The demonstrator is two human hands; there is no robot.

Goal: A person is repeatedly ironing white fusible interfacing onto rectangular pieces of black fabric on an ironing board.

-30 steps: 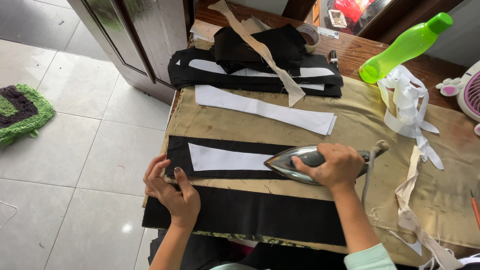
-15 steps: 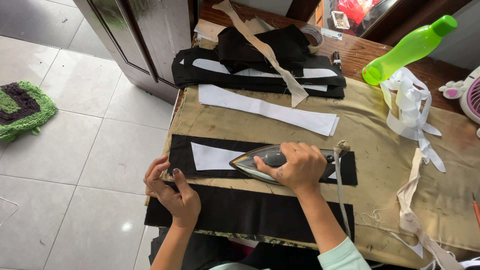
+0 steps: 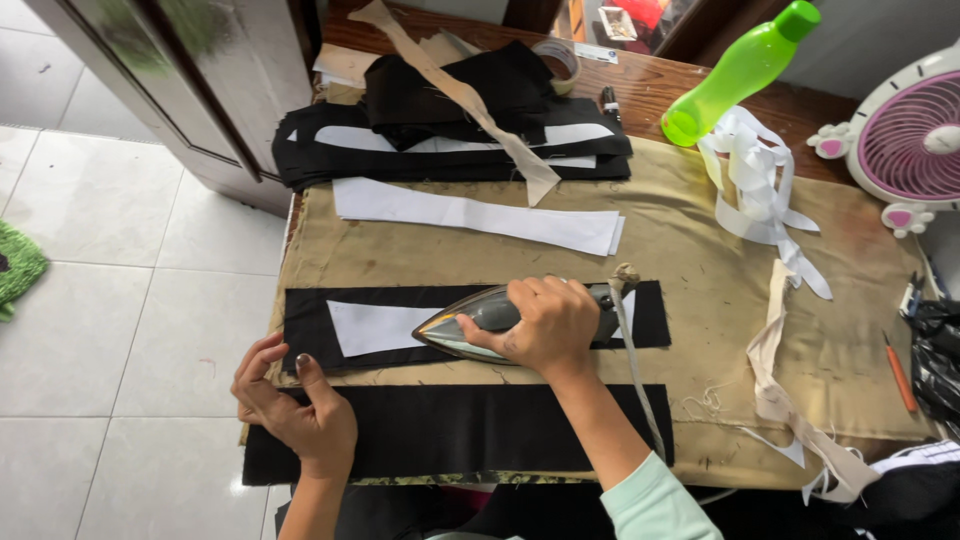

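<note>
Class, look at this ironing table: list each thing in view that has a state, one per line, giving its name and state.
iron: flat on the white strip, gripped by the right hand.
white strip: lying on the upper black strip, partly under the iron.
lower black strip: flat, pressed down by the left hand.
green bottle: capped, tilted.
pink fan: lying beside the cloth; running or not, cannot tell.

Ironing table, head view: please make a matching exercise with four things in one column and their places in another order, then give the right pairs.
1. iron
2. green bottle
3. pink fan
4. left hand

a. far right edge
b. near left corner, on black cloth
c. lying at the far side
d. on the white strip, under the right hand

Pairs: 1-d, 2-c, 3-a, 4-b
</note>
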